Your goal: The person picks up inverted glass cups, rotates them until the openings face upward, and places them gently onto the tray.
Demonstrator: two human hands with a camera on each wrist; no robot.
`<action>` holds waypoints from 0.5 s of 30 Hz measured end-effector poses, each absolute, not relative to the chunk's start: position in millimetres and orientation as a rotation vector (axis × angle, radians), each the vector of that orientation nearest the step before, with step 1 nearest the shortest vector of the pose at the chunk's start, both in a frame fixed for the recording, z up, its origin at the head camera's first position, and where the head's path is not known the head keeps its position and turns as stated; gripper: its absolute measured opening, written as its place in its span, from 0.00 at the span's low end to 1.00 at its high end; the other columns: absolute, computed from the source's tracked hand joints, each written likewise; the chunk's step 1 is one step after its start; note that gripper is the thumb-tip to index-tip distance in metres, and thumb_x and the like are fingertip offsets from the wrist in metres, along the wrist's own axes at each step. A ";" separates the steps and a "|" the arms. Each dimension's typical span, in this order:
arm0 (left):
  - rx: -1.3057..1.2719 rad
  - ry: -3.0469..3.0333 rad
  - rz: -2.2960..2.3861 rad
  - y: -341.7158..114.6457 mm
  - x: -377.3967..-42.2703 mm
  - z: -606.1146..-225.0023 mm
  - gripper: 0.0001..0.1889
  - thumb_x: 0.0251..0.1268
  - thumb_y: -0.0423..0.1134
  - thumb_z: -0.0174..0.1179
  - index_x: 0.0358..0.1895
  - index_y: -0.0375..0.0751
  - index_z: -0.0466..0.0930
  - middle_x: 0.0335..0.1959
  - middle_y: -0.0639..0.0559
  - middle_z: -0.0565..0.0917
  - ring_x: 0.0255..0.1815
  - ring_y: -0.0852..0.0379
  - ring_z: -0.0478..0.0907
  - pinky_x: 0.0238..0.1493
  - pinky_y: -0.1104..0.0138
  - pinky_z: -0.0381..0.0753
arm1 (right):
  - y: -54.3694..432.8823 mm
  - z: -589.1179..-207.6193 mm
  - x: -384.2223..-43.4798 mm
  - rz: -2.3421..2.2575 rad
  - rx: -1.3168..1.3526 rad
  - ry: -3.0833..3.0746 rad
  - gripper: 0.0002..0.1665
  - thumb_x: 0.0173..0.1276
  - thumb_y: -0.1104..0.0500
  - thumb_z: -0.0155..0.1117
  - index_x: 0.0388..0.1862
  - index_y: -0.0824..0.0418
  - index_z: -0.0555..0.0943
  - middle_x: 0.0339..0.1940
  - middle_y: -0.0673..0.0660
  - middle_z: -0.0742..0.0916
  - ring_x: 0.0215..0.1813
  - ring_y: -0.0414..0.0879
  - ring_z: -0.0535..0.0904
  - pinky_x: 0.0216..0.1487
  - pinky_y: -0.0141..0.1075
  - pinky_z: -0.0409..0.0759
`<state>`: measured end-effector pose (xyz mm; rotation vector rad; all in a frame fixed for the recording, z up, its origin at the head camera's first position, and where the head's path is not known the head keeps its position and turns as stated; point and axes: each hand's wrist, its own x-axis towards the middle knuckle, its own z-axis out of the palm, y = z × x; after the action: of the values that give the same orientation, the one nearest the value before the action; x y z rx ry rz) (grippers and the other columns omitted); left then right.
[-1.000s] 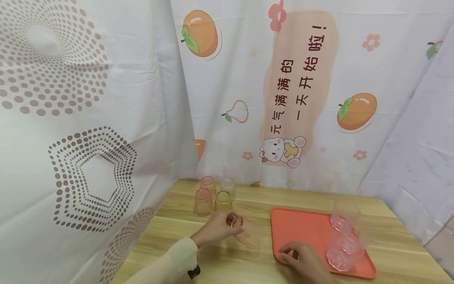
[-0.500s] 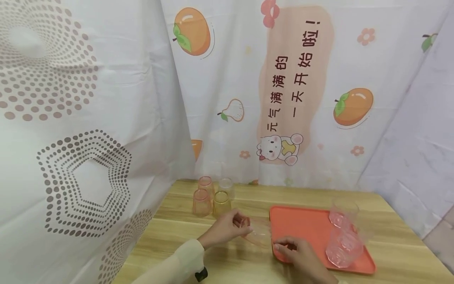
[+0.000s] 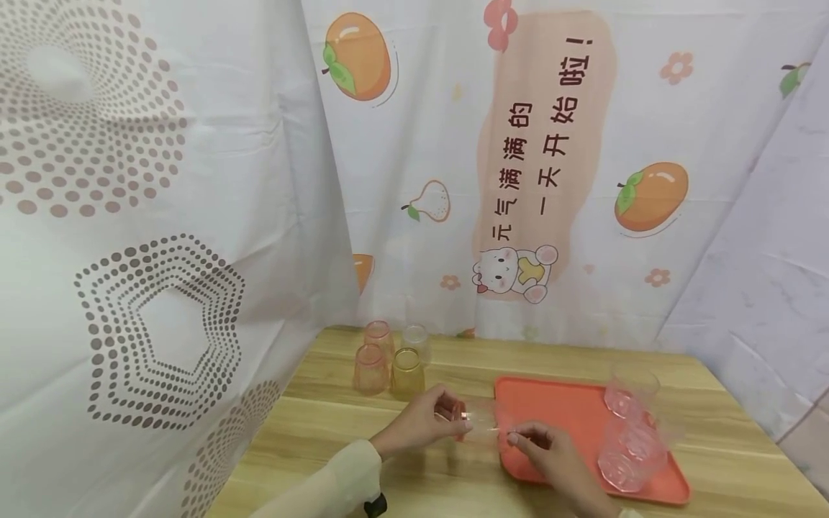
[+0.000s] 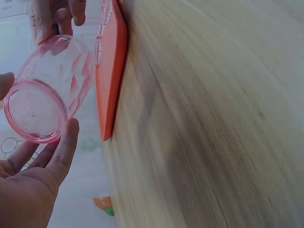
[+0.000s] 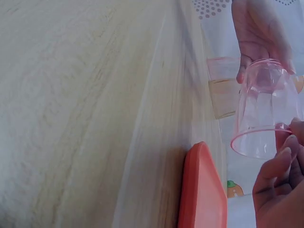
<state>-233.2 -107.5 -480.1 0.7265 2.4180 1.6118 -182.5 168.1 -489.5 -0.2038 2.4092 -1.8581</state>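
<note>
A transparent pink tumbler point(image 3: 481, 423) lies sideways in the air between my hands, close by the tray's left edge. My left hand point(image 3: 424, 421) grips it round the base, fingers on one side and thumb on the other; the left wrist view shows the round base point(image 4: 35, 111) toward the camera. At the other end my right hand point(image 3: 550, 453) pinches the rim with thumb and fingertips, as the right wrist view shows at the tumbler's wide mouth point(image 5: 256, 142).
On the red tray point(image 3: 540, 403), several clear pink tumblers point(image 3: 628, 457) stand at the right side. Back left on the wooden table point(image 3: 311, 432) is a group of upside-down tumblers: pink ones point(image 3: 371, 370), a yellow one point(image 3: 408, 375) and a colourless one point(image 3: 417, 338). Printed curtains hang behind and left.
My left hand has carried the tumbler rightward, from near the yellow one to the tray's edge. My right hand, earlier apart from it, now pinches its rim.
</note>
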 end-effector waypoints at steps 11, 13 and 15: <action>0.772 2.385 1.563 -98.0 -243.1 -494.3 0.27 0.60 0.46 0.76 0.59 0.36 0.79 0.43 0.57 0.83 0.42 0.63 0.82 0.44 0.69 0.83 | 177.7 -479.0 -181.5 -1.773 -0.376 2.780 0.03 0.67 0.57 0.74 0.39 0.55 0.88 0.32 0.48 0.85 0.30 0.39 0.73 0.31 0.31 0.72; 0.784 2.437 1.506 -96.6 -243.6 -496.8 0.27 0.59 0.46 0.76 0.57 0.36 0.81 0.41 0.57 0.84 0.40 0.65 0.82 0.42 0.69 0.83 | 181.8 -476.9 -183.1 -1.724 -0.429 2.849 0.02 0.68 0.57 0.73 0.38 0.51 0.88 0.31 0.47 0.84 0.27 0.39 0.72 0.28 0.32 0.71; 0.795 2.486 1.438 -95.2 -243.1 -499.0 0.24 0.60 0.47 0.76 0.53 0.36 0.83 0.38 0.59 0.84 0.37 0.67 0.81 0.41 0.70 0.82 | 186.3 -475.4 -185.0 -1.681 -0.474 2.904 0.03 0.69 0.58 0.72 0.38 0.48 0.88 0.31 0.46 0.84 0.26 0.39 0.71 0.26 0.32 0.70</action>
<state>-243.1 -95.2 -499.0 0.7954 2.4857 1.4382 -185.0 186.3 -475.4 -0.4740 2.9037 -1.6814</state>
